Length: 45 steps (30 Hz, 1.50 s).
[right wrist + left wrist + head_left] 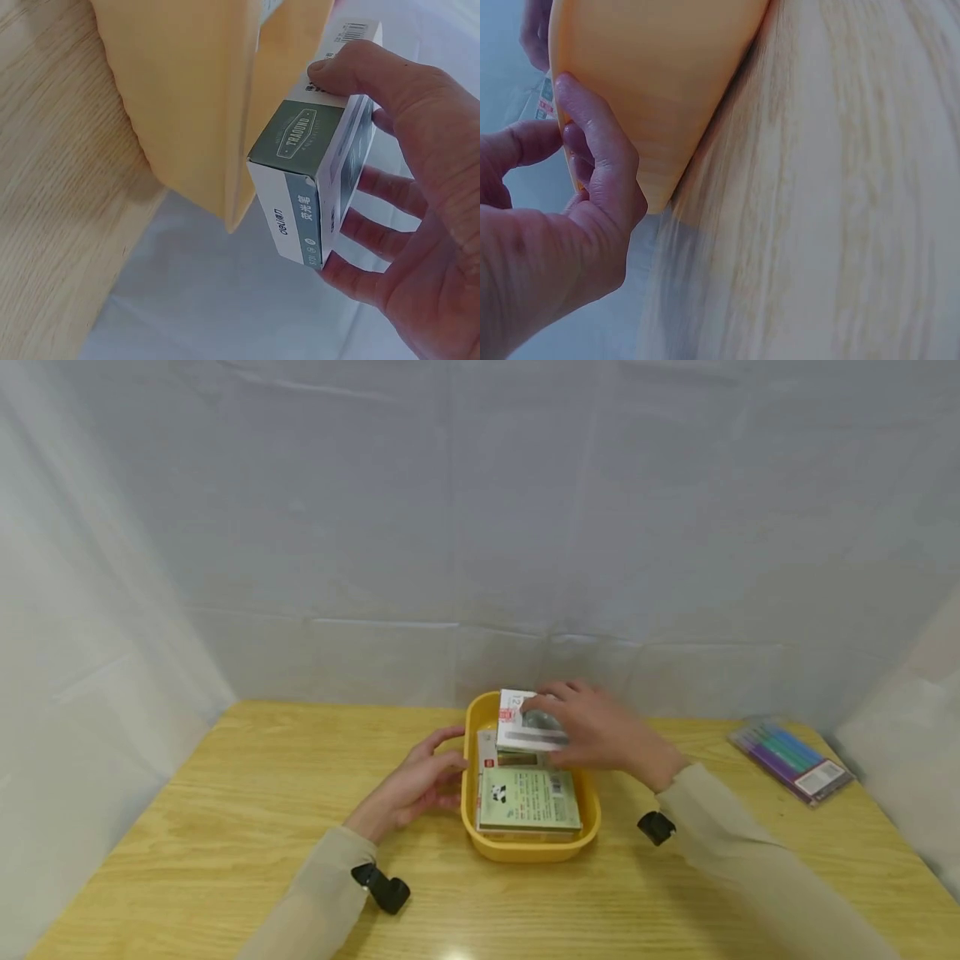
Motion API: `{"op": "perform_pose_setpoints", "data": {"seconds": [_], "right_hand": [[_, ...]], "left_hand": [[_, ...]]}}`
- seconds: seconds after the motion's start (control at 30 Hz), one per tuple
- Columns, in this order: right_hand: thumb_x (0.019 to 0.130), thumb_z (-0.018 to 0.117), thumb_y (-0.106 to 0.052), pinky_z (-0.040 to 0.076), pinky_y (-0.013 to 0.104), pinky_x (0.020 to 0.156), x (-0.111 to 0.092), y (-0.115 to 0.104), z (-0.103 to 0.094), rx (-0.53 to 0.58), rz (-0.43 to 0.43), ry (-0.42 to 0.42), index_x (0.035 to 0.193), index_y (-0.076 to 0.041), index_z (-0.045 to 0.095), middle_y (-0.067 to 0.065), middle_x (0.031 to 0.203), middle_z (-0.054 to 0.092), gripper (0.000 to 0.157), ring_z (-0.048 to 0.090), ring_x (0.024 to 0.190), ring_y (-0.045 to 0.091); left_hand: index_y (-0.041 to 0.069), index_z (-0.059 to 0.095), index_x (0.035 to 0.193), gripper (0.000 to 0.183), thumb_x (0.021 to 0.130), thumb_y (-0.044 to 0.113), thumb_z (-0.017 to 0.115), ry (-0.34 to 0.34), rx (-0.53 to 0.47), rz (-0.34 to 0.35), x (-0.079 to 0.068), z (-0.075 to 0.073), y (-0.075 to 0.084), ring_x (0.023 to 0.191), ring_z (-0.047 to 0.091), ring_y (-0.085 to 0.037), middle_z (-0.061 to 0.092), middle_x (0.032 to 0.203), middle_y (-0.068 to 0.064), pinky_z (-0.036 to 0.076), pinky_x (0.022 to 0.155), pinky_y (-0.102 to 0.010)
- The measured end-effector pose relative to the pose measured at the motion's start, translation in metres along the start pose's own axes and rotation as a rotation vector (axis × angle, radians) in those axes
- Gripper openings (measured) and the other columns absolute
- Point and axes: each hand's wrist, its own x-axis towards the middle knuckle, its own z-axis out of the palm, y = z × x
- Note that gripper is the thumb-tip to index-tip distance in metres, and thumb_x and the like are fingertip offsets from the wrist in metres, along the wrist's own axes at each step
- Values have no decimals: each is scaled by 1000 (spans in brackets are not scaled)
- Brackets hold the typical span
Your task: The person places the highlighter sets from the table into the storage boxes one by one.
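A yellow plastic basket [532, 852] stands near the back of the wooden table. My left hand [416, 782] is at its left side; in the left wrist view, thumb and curled fingers pinch the basket's rim [555, 45]. My right hand [600, 731] grips a white and green highlighter box [289, 187] over the basket's far end, thumb on one side and fingers on the other. Below it in the basket lies a pale green box with a panda picture [528, 799]. Another white package [487, 747] shows partly beneath these.
A clear pack of coloured pens [791, 760] lies at the table's right, near its back edge. White sheeting [480, 527] hangs behind the table and at both sides. Bare wood [262, 793] shows left of the basket.
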Motion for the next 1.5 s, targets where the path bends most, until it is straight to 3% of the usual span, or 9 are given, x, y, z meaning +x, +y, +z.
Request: {"op": "perform_pose_setpoints", "data": {"seconds": [0.37,0.67,1.07,1.33,1.5], "right_hand": [[84,81,-30,44,60,107,16,-6,7,0,-13,-88,139,-26,58,9,151,52,60,50,134,37],[80,81,-26,43,61,109,31,-5,13,8,-10,-159,137,-23,60,9,149,54,61,50,134,36],[83,80,-25,44,57,109,45,-1,21,-4,-14,-265,138,-23,62,11,150,53,58,50,130,35],[78,81,-18,46,45,110,52,8,27,90,-53,-312,132,-18,66,11,134,62,56,58,120,25],[80,79,-17,46,45,109,52,11,29,132,-73,-321,130,-16,67,11,131,64,51,59,117,25]], "left_hand": [[20,31,157,65,97,11,54,11,-4,-4,-3,3,2,106,61,-22,54,145,-23,53,71,-30],[21,31,157,64,97,11,53,20,3,-7,-2,1,3,111,60,-25,52,147,-22,53,71,-31],[20,30,157,64,98,11,52,9,-1,-7,-3,4,5,108,60,-23,52,145,-22,53,70,-30],[19,30,156,63,98,10,52,-4,-5,-1,-2,5,4,105,61,-22,54,141,-21,53,70,-30],[20,31,157,63,98,10,52,8,-3,-5,-2,5,5,104,60,-22,54,142,-21,53,68,-30]]}}
